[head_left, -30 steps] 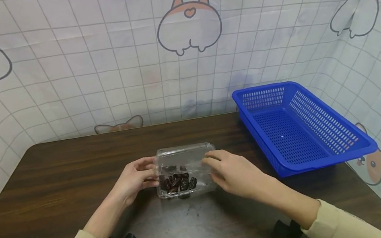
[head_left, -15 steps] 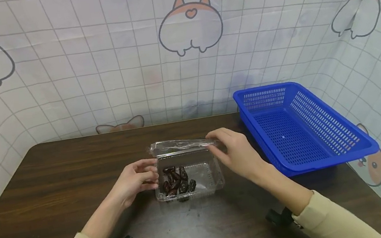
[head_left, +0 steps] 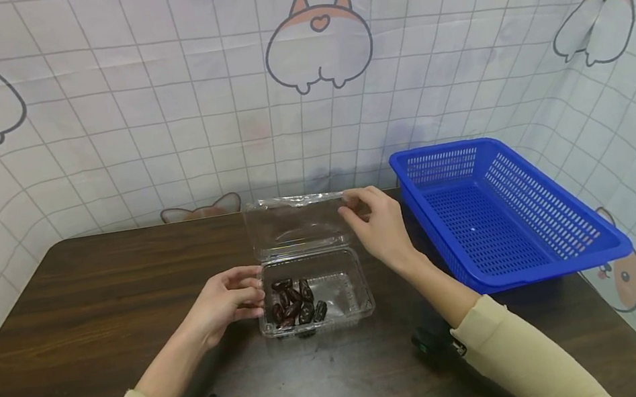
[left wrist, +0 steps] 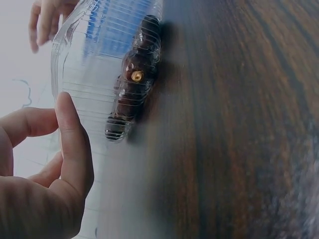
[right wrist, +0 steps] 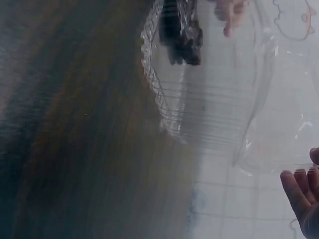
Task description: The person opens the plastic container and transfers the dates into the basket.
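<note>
**Lid [head_left: 297, 226] raised on clear box [head_left: 339, 296]; contents exposed**

The clear box rests on the table [head_left: 123, 287], its lid standing raised along the box's far side. The person's right hand [head_left: 384, 228] pinches the lid at its upper right corner. The left hand [head_left: 228, 304] lies with bent fingers against the box's left end; whether it grips or merely touches cannot be told.

Step in hand, as judged: opening the box. The next move appears to call for easing the lid fully back while the box is steadied, as thin plastic may spring.

Contents: dark, wrinkled fruit [head_left: 306, 312], apparently dates, clustered in the box's left part. A blue perforated basket [head_left: 609, 250] stands right of the box, apart from it.
</note>
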The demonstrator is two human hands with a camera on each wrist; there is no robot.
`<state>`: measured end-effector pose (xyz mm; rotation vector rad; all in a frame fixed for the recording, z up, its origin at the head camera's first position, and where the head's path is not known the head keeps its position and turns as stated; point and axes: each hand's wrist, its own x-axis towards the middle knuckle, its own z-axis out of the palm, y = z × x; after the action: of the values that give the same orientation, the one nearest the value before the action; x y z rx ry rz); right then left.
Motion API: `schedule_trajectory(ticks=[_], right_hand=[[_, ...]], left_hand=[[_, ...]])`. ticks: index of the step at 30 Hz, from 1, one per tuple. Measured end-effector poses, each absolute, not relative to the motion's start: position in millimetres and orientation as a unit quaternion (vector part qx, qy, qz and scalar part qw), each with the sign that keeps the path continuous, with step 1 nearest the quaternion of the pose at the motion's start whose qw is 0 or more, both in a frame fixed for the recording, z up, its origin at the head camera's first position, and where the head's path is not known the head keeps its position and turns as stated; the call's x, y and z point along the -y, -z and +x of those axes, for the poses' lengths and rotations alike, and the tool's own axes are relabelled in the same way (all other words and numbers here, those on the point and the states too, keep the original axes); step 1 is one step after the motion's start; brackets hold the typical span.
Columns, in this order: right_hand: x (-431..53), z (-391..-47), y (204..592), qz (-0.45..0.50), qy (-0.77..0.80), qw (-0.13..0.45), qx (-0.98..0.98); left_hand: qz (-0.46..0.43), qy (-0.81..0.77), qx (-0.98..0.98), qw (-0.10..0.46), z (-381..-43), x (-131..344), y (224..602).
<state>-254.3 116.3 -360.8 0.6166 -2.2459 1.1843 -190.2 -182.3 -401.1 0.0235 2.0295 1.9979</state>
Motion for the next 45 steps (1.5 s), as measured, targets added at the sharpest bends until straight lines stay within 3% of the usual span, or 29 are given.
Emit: schedule_trajectory(ticks=[13,25,33,38,45], right_hand=[[-114,-279,379,0.132,-0.477,0.199,0.846],[-119,-280,389,0.060,-0.576,0.028,0.815],[-128,-279,397,0.050,-0.574,-0.051,0.816],[-131,-275,396,0.058,-0.563,-0.046,0.823],[-132,-268,389,0.081,-0.526,0.026,0.846]], left_hand=[[0.009,-0.690,-0.708,0.150,-190,182,401],[0.009,-0.684,-0.713,0.153,-189,181,399],[0.005,-0.685,-0.711,0.159,-191,180,400],[0.006,-0.684,-0.712,0.159,-191,180,400],[0.007,-0.682,-0.714,0.158,-191,179,401]])
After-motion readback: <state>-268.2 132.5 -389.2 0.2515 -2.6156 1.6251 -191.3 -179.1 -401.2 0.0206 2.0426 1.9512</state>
